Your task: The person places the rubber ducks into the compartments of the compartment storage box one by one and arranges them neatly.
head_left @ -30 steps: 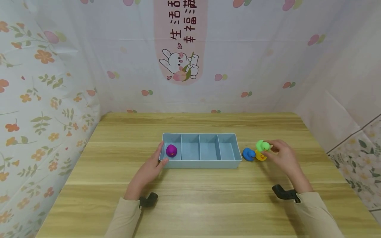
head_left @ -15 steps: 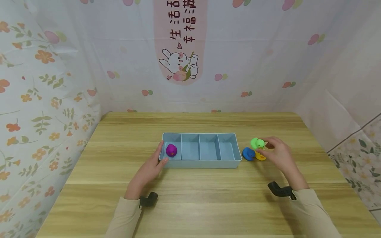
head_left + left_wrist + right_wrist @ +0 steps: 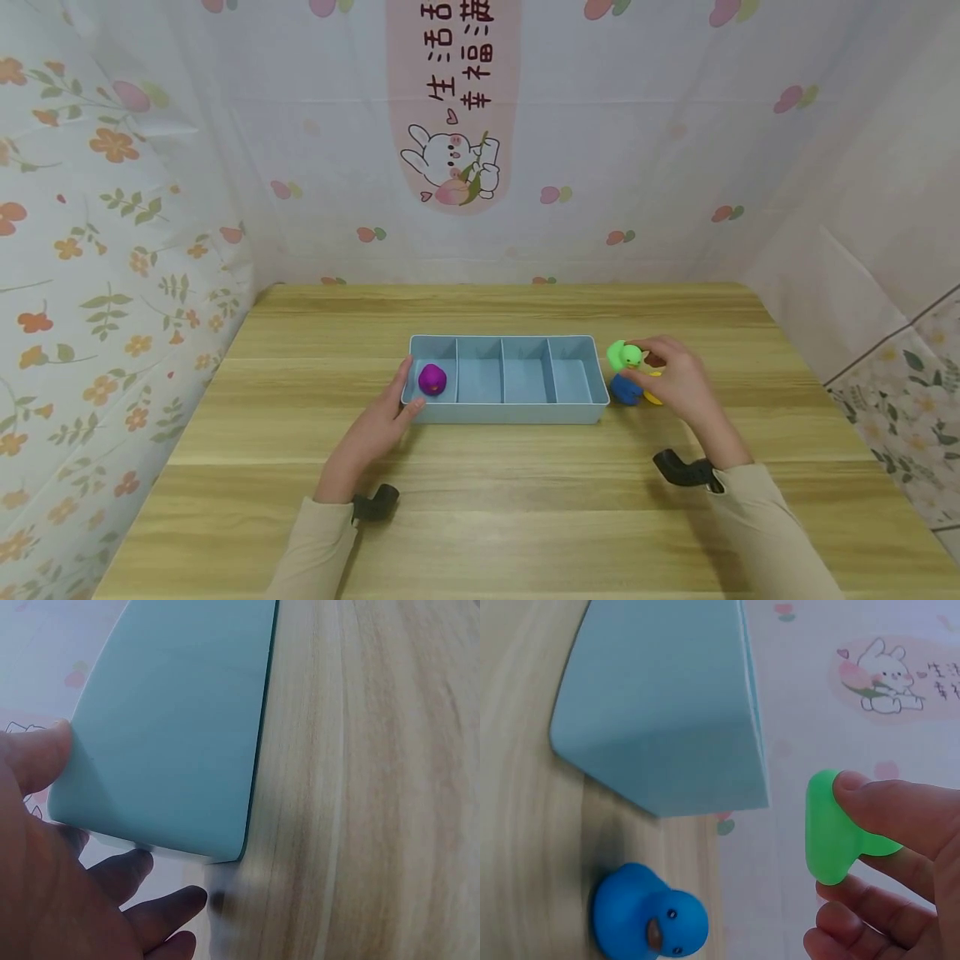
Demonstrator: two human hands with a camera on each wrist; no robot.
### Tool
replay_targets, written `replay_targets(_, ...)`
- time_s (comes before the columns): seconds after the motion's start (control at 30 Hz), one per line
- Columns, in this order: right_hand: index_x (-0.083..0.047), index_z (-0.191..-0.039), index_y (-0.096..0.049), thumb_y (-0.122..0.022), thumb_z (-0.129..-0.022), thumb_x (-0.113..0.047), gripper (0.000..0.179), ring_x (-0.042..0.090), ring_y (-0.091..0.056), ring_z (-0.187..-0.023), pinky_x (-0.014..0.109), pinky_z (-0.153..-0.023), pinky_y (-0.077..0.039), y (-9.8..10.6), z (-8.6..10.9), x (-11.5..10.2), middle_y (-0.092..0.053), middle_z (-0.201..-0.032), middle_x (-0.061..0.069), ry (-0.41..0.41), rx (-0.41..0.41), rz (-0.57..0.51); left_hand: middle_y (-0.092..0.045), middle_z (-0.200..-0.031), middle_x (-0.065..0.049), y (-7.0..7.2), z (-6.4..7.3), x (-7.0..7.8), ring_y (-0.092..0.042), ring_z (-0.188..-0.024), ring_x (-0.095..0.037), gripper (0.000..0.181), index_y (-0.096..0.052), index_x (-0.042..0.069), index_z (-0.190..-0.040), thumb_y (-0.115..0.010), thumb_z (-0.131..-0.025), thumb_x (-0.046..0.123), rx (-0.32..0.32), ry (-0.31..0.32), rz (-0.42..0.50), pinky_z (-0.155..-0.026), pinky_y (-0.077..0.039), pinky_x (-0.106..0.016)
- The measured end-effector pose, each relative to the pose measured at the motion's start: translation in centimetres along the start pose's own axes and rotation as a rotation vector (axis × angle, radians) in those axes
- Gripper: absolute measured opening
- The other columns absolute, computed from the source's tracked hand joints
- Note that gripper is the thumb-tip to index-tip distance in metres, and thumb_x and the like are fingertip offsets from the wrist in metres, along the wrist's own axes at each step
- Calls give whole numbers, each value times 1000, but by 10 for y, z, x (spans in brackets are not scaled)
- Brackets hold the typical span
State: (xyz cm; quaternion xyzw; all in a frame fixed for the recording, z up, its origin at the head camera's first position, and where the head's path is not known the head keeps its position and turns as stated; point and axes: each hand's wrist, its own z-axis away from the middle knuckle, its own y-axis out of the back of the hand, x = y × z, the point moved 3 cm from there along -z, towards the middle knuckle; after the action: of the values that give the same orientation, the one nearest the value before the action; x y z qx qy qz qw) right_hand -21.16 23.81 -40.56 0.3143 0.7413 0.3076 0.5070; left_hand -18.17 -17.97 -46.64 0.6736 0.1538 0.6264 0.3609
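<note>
My left hand holds the left front corner of a light blue divided box, thumb at the front rim and fingers along the end wall. In the left wrist view, some of its fingers stand a little off that wall. A purple rubber duck sits in the leftmost compartment. My right hand pinches a green rubber duck between thumb and fingers, raised just off the box's right end. Below it on the table is a blue rubber duck. A yellow duck is mostly hidden by my right hand.
The box stands on a wood-grain table, with dividers between its compartments. Behind rises a white printed cloth; a floral cloth hangs at the left. Each wrist wears a black mount.
My right hand has carried the green duck left, from above the yellow duck to above the blue duck near the box. My left hand and the box have stayed put.
</note>
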Motion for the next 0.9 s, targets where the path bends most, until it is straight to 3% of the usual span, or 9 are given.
replay_targets(0.33,0,-113,-67,-79,-77,-11,39,35,-63,-89,44,-77,-55,-8,-6,-9,-64,-101,14,18,-10,-2,-19,-158,-16,-1,0,-3,-29,-140,-39,72,-2,16,-155,-43,-101,40,9,-10,6,-114,-26,-54)
replay_targets(0.57,-2,-110,-68,-80,-76,-11,37,29,-63,-86,28,-75,-54,-15,-10,-14,-65,-99,12,36,-17,-5,-19,-158,-16,-1,-1,-3,-29,-140,-40,72,-1,18,-155,-42,-101,41,9,-2,10,-113,-26,-55)
replay_targets(0.9,-5,-114,-68,-80,-77,-12,39,28,-62,-88,41,-77,-55,-24,-14,-25,-65,-101,10,44,-62,-33,-16,-159,-15,-2,-2,-4,-26,-141,-40,71,0,19,-155,-43,-101,38,3,4,16,-114,-24,-56)
